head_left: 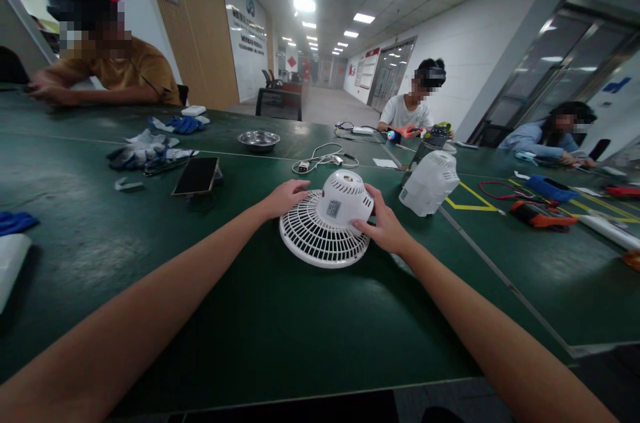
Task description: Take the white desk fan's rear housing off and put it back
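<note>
A white fan head (330, 251) lies on the green table in front of me, its slotted grille down and its rounded motor housing (345, 200) upward. A label with a printed code is on the housing. My right hand (384, 222) grips the housing's right side, thumb in front and fingers round the back. At the grille's upper left rim is my left hand (287, 198), fingers stretched toward the housing; whether they touch the rim is hard to tell. Behind the fan head lies a coiled white cable (325, 160) with a plug.
A translucent white plastic container (431, 183) stands right of the fan head. Leftward are a propped phone (197, 176), gloves (145, 150) and a metal bowl (259, 139). An orange meter (543, 215) and blue tool (550, 188) lie right. Several people sit around the table.
</note>
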Action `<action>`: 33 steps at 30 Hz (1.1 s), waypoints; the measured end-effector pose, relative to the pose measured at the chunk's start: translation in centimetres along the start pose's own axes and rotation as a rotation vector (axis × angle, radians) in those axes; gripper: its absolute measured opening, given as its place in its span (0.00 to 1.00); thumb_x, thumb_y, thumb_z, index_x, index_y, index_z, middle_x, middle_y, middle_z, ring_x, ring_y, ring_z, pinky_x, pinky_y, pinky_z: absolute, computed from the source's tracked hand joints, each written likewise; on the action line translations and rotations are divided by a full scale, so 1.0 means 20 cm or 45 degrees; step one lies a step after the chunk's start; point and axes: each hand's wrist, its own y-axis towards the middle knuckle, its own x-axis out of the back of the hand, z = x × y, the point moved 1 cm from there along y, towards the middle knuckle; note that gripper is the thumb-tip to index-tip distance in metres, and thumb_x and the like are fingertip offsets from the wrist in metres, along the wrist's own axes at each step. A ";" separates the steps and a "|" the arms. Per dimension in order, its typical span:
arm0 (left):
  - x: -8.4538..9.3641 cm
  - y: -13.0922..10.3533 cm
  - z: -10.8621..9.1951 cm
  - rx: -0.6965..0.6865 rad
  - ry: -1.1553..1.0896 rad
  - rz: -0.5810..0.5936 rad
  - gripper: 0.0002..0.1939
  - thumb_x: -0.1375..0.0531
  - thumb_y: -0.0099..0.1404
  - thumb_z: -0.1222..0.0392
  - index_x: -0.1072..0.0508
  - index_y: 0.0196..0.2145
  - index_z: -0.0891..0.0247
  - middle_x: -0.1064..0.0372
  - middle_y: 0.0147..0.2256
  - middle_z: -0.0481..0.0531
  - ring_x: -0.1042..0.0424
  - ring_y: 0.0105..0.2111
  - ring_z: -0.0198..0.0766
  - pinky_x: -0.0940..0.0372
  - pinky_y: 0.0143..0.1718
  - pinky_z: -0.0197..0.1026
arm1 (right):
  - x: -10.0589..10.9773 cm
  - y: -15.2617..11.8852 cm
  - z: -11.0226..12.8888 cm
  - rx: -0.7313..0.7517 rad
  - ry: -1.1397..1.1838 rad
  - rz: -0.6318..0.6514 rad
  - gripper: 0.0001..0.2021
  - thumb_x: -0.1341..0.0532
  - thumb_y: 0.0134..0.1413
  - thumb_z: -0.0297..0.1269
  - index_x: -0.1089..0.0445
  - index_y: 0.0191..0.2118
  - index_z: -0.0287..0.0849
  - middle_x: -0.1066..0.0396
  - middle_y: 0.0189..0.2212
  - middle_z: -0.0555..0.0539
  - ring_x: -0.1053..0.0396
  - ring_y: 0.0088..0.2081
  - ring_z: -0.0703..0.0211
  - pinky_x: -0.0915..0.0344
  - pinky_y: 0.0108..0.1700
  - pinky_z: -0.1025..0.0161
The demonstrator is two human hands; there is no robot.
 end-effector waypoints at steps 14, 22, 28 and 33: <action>-0.10 -0.09 -0.30 -0.349 -0.063 0.277 0.36 0.28 0.49 0.49 0.26 0.55 0.64 0.26 0.50 0.65 0.28 0.51 0.61 0.35 0.48 0.55 | 0.02 0.00 0.01 0.066 -0.027 0.033 0.42 0.30 0.50 0.51 0.48 0.65 0.47 0.30 0.56 0.38 0.29 0.53 0.39 0.33 0.57 0.41; -0.11 -0.09 -0.27 -0.278 -0.117 0.307 0.39 0.29 0.51 0.50 0.31 0.59 0.61 0.28 0.54 0.64 0.27 0.51 0.57 0.33 0.49 0.54 | 0.00 0.00 0.00 -0.001 0.003 -0.017 0.44 0.29 0.49 0.51 0.49 0.67 0.49 0.30 0.57 0.39 0.29 0.54 0.39 0.32 0.55 0.40; -0.11 -0.09 -0.27 -0.265 -0.124 0.322 0.41 0.29 0.52 0.50 0.33 0.61 0.63 0.29 0.55 0.66 0.27 0.51 0.58 0.33 0.48 0.55 | -0.01 0.00 -0.01 -0.044 0.076 -0.031 0.43 0.29 0.50 0.49 0.48 0.67 0.48 0.29 0.55 0.40 0.28 0.53 0.41 0.31 0.55 0.42; -0.11 -0.09 -0.28 -0.276 -0.123 0.323 0.41 0.28 0.51 0.49 0.32 0.60 0.63 0.29 0.56 0.66 0.27 0.52 0.58 0.34 0.50 0.55 | -0.02 0.00 -0.01 -0.036 0.145 -0.061 0.42 0.29 0.48 0.48 0.45 0.66 0.49 0.30 0.56 0.41 0.29 0.54 0.41 0.30 0.55 0.42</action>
